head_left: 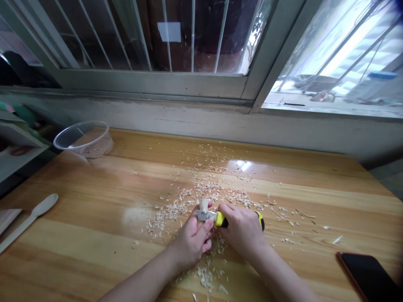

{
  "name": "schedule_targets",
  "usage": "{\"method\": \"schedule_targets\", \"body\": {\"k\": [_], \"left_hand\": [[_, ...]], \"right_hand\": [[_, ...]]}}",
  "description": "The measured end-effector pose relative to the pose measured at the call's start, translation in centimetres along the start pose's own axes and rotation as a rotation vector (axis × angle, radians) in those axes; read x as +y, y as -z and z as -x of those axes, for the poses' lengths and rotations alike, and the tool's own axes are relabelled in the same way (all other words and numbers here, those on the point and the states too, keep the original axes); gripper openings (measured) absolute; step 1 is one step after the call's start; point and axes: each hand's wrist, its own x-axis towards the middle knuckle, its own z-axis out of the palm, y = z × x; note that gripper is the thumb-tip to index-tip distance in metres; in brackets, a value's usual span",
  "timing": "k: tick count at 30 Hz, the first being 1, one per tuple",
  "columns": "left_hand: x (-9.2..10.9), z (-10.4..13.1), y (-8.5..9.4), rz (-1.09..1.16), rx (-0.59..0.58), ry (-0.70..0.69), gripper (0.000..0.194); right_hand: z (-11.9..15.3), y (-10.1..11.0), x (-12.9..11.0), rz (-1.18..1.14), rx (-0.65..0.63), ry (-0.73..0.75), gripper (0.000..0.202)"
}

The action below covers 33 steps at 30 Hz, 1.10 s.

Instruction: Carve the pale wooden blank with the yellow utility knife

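Note:
My left hand (192, 240) is closed around a small pale piece of wood (204, 204), whose light top end sticks up above the fingers. In my right hand (242, 228) is a yellow and black utility knife (221, 219), gripped by its handle. The knife's short metal blade lies across the front of the wood, with my left thumb close to the blade's base. Much of the wood's lower part is hidden by my left fingers. Pale wood shavings (171, 211) are scattered on the tabletop around and beyond both hands.
A clear plastic bowl (97, 147) stands at the back left of the wooden table (94, 247). A wooden spoon (34, 214) lies at the left edge. At the front right is a dark phone (371, 277). A barred window (157, 86) rises behind the table.

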Motion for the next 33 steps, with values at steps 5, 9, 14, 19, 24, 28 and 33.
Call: {"method": "schedule_targets", "body": {"k": [5,9,14,19,24,28,33], "left_hand": [[0.6,0.28,-0.13,-0.008,0.001,-0.009,0.065],[0.82,0.38,0.01,0.004,-0.022,-0.034,0.068],[0.1,0.17,0.2,-0.021,0.003,-0.031,0.065],[0.03,0.07,0.01,-0.044,0.074,0.003,0.054],[0.36,0.08,-0.08,-0.055,0.083,0.01,0.054],[0.52,0.21,-0.21,-0.057,0.102,0.049,0.054],[0.69,0.37,-0.45,-0.069,0.105,0.06,0.052]], "right_hand": [[0.02,0.21,0.05,-0.007,-0.029,0.023,0.005],[-0.02,0.29,-0.02,-0.014,-0.076,0.029,0.003],[-0.04,0.18,-0.02,0.003,-0.059,-0.005,0.004],[-0.01,0.06,-0.02,0.038,0.025,0.003,0.008],[0.01,0.0,-0.03,0.037,0.064,0.024,0.009],[0.05,-0.06,0.08,0.031,0.072,0.03,0.01],[-0.03,-0.24,0.17,0.037,0.083,0.039,0.01]]}}
